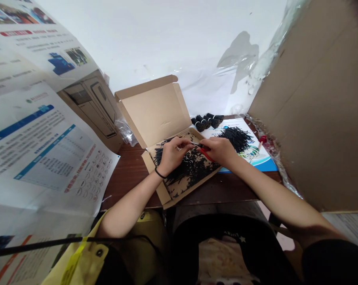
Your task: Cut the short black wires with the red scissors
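Over an open cardboard box (164,194), my two hands work close together. My right hand (219,150) is closed around red-handled scissors (207,154), whose metal tip points left toward my other hand. My left hand (174,154) is closed in a pinch near that tip; whatever lies between its fingers is too small to make out. Beneath both hands, thin black sticks (179,172) lie in the box's left part, and many short black cut pieces (201,168) are scattered in its right part.
Behind the box stand several banded black bundles (207,122). To the right, a loose black pile (237,138) and pale rubber bands (253,152) rest on a printed sheet (268,162). A cardboard panel (321,118) rises at right, printed posters (54,158) at left.
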Demonstrator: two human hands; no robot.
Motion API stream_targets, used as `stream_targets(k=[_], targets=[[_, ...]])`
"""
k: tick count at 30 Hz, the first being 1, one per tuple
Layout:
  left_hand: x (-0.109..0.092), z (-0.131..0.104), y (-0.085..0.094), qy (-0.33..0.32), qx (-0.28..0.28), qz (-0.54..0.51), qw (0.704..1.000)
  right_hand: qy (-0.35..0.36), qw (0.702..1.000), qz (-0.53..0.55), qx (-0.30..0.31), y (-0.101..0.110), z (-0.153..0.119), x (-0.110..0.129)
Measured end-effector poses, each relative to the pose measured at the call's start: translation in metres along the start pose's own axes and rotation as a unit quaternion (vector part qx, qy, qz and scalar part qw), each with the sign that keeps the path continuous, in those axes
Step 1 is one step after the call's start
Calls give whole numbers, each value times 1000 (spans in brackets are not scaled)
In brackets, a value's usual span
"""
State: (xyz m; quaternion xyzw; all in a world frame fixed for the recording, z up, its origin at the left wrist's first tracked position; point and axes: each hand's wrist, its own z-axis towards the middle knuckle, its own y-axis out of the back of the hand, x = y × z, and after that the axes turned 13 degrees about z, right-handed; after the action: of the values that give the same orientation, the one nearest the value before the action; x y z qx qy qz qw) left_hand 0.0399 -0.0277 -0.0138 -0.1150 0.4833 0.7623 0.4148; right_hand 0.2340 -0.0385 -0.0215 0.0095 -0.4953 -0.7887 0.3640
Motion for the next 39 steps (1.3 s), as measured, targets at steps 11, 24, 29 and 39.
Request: stream_targets(k=[11,24,29,39], targets=[[-6,6,2,148,97,-334,926,-154,894,419,-46,4,7,11],[-1,8,5,127,64,-246,959,-174,820,542,54,9,9,15],[4,14,13,86,-11,-148,985,-192,896,401,18,30,14,-12],[23,14,5,-7,48,125,991,-247,963,-98,38,35,7,-59]])
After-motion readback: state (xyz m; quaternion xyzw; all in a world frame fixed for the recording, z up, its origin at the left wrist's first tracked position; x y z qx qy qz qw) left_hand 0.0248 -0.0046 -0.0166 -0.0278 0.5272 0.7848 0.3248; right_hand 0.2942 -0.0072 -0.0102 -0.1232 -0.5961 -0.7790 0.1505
